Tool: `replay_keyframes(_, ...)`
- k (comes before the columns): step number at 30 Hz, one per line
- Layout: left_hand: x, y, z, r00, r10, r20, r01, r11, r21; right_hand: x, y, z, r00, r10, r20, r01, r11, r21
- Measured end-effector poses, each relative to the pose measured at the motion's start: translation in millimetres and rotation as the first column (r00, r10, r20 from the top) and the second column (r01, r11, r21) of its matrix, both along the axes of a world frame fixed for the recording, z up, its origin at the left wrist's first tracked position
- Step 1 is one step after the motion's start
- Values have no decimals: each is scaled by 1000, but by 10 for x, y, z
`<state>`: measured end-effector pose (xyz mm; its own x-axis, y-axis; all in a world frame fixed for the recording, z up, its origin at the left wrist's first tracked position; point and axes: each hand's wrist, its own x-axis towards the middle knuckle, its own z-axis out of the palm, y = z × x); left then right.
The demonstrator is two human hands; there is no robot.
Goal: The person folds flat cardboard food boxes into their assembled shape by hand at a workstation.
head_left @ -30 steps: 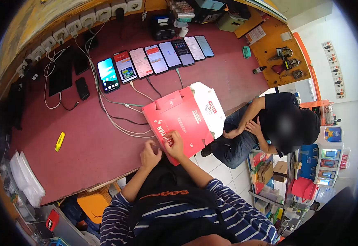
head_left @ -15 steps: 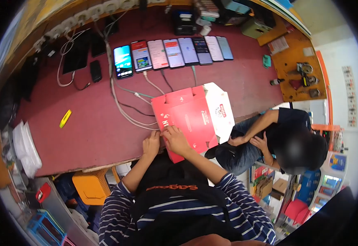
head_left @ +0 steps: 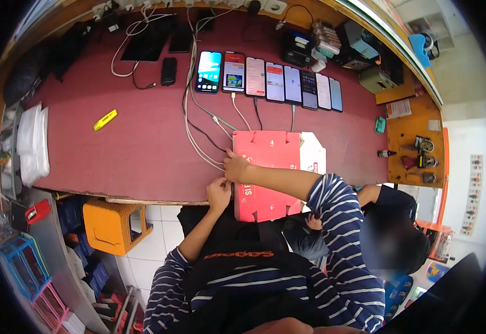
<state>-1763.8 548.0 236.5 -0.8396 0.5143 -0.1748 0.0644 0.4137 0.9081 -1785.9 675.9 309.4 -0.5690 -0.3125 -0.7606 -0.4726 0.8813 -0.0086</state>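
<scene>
Okay, red carton [head_left: 270,150] lies at the near edge of the table [head_left: 131,161], white flap [head_left: 313,146] out on its right side. Right hand [head_left: 236,168] is at the carton's left edge, fingers bent, forearm crossing over the carton; left hand [head_left: 219,195] is by the same edge, nearer the wearer, fingers curled. Can't tell if either pinches the cardboard. Phones [head_left: 275,81] sit in a row beyond the carton, yellow highlighter [head_left: 105,120] well left of it, another person [head_left: 396,201] right of it.
</scene>
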Motion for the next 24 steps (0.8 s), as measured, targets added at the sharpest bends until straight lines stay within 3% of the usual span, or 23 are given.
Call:
replay_keyframes(1, 18, 6, 7, 1000, 14, 4, -14, 1000, 0, 26, 28, 22, 1000, 14, 4, -14, 1000, 0)
replay_keyframes(3, 7, 36, 104, 908, 64, 415, -41, 997, -66, 11, 72, 284, 993, 99, 68, -96, 995, -39)
replay_keyframes(4, 4, 35, 159, 908, 69, 414, -46, 997, -64, 30, 82, 285, 992, 104, 67, -102, 994, -37)
replay_keyframes(6, 8, 51, 262, 988, 5, 153, 23, 984, -178, 83, 107, 317, 995, 95, 26, -93, 993, -71)
replay_keyframes(10, 60, 75, 372, 999, -11, 41, 20, 974, -225, 156, 145, 467, 996, 81, 40, -76, 993, -94)
replay_keyframes(13, 78, 76, 389, 998, -45, -53, 30, 965, -262, 273, 155, 441, 997, 17, -78, -29, 988, -154)
replay_keyframes(15, 37, 9, 246, 983, -76, -169, 3, 919, -394, 338, 114, 349, 993, -10, -121, -10, 987, -163)
replay_keyframes(17, -194, -201, 212, 967, 3, -253, -104, 916, -387, 377, 141, 409, 987, 10, -159, -33, 989, -143)
replay_keyframes(19, -337, -504, 135, 956, 64, -285, -142, 955, -261, 411, 134, 409, 981, 33, -189, -60, 989, -137)
replay_keyframes(21, -405, -693, 96, 895, 130, -428, -168, 984, -53, 354, 147, 370, 986, 13, -168, -40, 987, -157)
replay_keyframes(22, -376, -741, 104, 896, 115, -430, -149, 988, -46, 314, 123, 254, 985, -5, -171, -21, 988, -150)
replay_keyframes(23, -347, -779, 109, 969, 203, -138, -202, 979, 18, 280, 88, 53, 990, 9, -142, -28, 991, -132)
replay_keyframes(24, -320, -786, 124, 952, 253, 172, -266, 962, 57, 257, 40, -71, 994, 20, -112, -33, 993, -116)
